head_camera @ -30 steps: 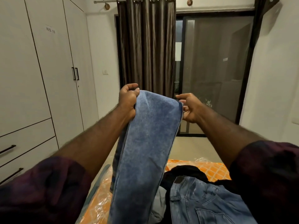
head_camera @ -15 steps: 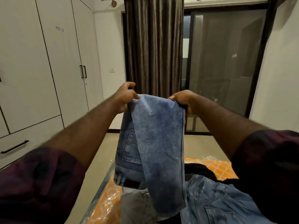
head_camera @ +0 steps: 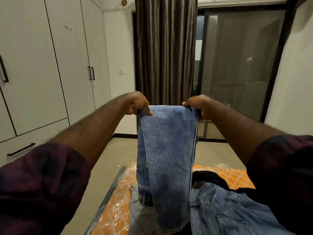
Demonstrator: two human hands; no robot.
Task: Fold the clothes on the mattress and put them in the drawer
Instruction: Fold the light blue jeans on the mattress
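A pair of light blue jeans (head_camera: 167,153) hangs doubled over in front of me, held up by its fold. My left hand (head_camera: 139,105) pinches the fold's left corner and my right hand (head_camera: 197,106) grips the right corner. The jeans' waistband dangles low on the left, just above the orange plastic-wrapped mattress (head_camera: 111,212). On the mattress lie a second pair of blue jeans (head_camera: 228,212), a black garment (head_camera: 210,178) and a grey garment (head_camera: 140,216). A white drawer (head_camera: 33,143) with a black handle sits shut low in the wardrobe at the left.
White wardrobe doors (head_camera: 55,68) line the left wall. A dark curtain (head_camera: 165,51) and a sliding glass door (head_camera: 237,65) stand ahead. Beige floor (head_camera: 116,156) lies between the mattress and the wardrobe. A white wall is on the right.
Both hands have lowered with the jeans and spread the fold flat between them. The right hand, open beside the fold a second ago, now grips its corner.
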